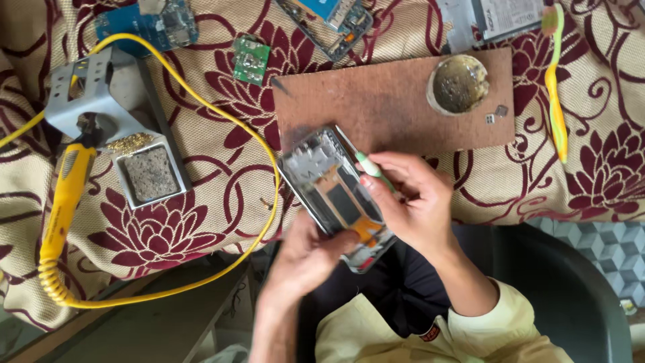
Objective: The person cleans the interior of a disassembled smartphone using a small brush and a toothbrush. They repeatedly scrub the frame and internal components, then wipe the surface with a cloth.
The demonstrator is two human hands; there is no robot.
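While the opened phone (pixel 338 195) lay tilted over the table edge, its back cover off and internals facing up, the left hand (pixel 306 259) gripped its lower end from below, fingers wrapped around the frame. The right hand (pixel 413 202) was closed around a thin green-handled tool (pixel 371 168), pinched between thumb and fingertips, with the metal tip resting on or just above the upper part of the phone (exact contact point too blurred to tell).

Phone position: partly over the brown work board (pixel 396 101), partly over the person's lap, not resting flat on anything.

Nearby: a round tin of flux or paste (pixel 458 83) on the board, a small green circuit board (pixel 251 60) on the floral cloth (pixel 201 215), a yellow soldering iron (pixel 64 202) in its grey stand (pixel 101 94) with yellow cable (pixel 269 161) looping close to the phone, and a yellow-green toothbrush (pixel 555 87) at the right.

Risk noted: phone was supported by one hand only; a slip of the tool tip could scratch a component or tear the orange flex strip (pixel 366 232). The cable loop near the left wrist could snag.
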